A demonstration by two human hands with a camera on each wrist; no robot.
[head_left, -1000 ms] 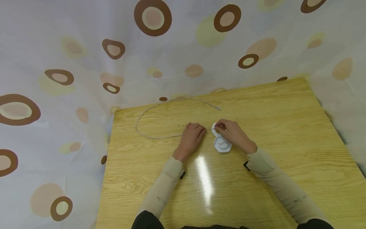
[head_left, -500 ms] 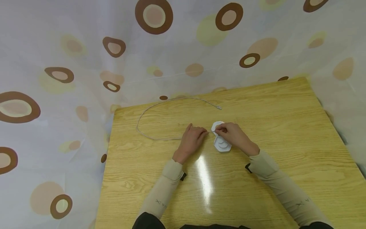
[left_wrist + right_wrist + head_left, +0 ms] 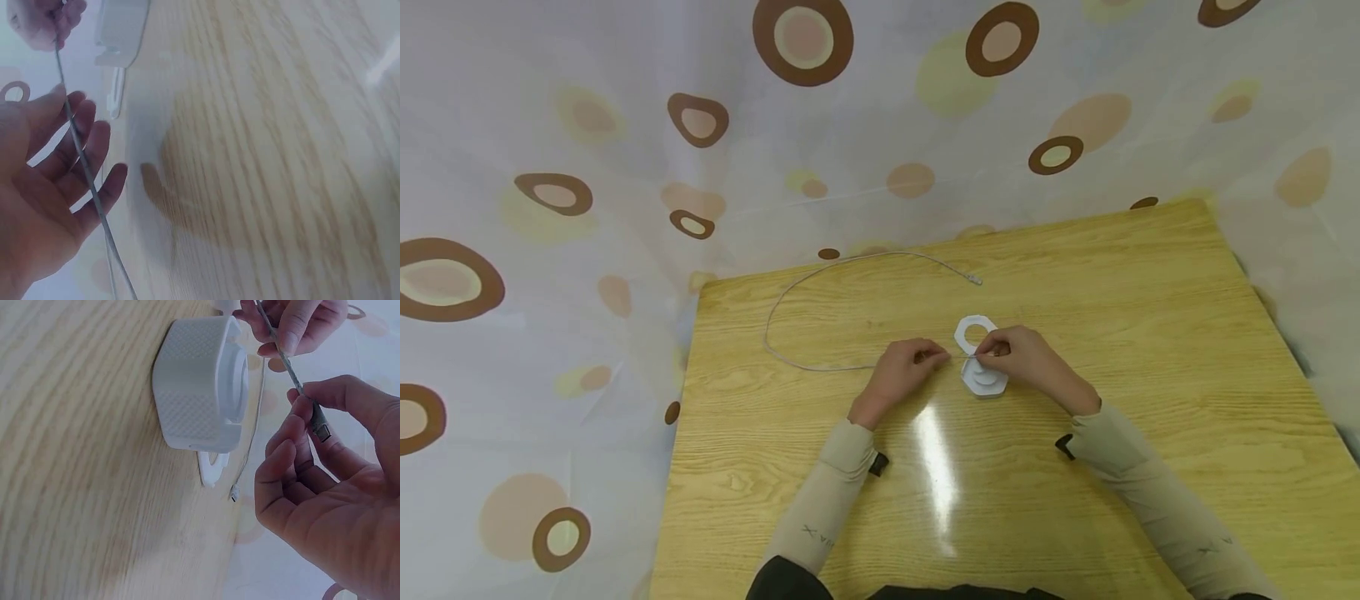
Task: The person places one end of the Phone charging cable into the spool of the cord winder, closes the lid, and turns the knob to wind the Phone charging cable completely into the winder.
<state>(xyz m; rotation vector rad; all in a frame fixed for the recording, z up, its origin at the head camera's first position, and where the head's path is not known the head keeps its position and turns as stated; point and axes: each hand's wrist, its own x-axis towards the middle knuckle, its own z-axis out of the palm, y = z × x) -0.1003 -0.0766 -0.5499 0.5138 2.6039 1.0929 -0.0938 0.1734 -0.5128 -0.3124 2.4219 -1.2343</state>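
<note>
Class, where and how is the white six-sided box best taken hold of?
Probably by two opposite side walls, coming in from the near side. The box stands with its recess up, its visible walls flat and textured. The white ring lies on its far side, and the right hand, pinching the cable, covers part of its far edge in the head view.

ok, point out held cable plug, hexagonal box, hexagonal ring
Held cable plug (image 3: 319,419): right wrist view, housing.
Hexagonal box (image 3: 189,381): right wrist view, side wall.
Hexagonal ring (image 3: 974,319): head view, far rim.
</note>
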